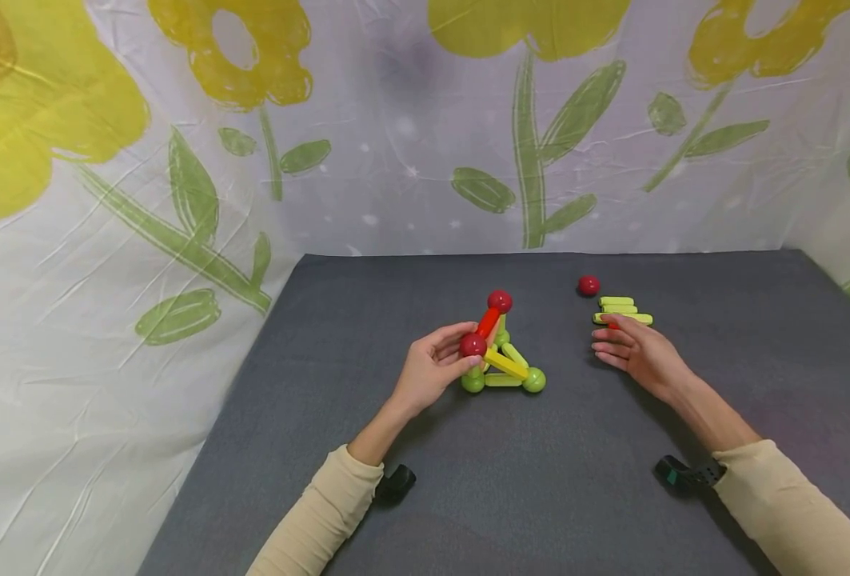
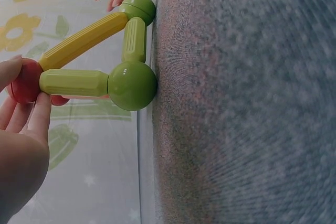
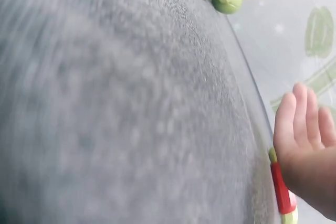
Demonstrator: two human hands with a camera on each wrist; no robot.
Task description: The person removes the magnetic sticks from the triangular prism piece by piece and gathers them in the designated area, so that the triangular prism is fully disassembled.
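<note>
My left hand (image 1: 425,374) pinches a red ball (image 1: 473,345) at a top corner of a ball-and-rod frame, fingers and thumb curled round it. From that ball a red rod (image 1: 488,322) runs back to a second red ball (image 1: 500,301). A slanting yellow rod (image 1: 507,364) drops to a green ball (image 1: 534,380), and an upright light-green rod (image 2: 73,82) joins another green ball (image 2: 132,86) on the table. Relaxed, nearly straight fingers show on my right hand (image 1: 644,356), close to a loose red rod (image 3: 283,188); any contact is hard to tell.
Several light-green rods (image 1: 617,302) lie on the dark table (image 1: 540,480) beyond my right hand, with a loose red ball (image 1: 588,286) behind them. A flower-printed curtain (image 1: 396,160) hangs beyond the table's far edge.
</note>
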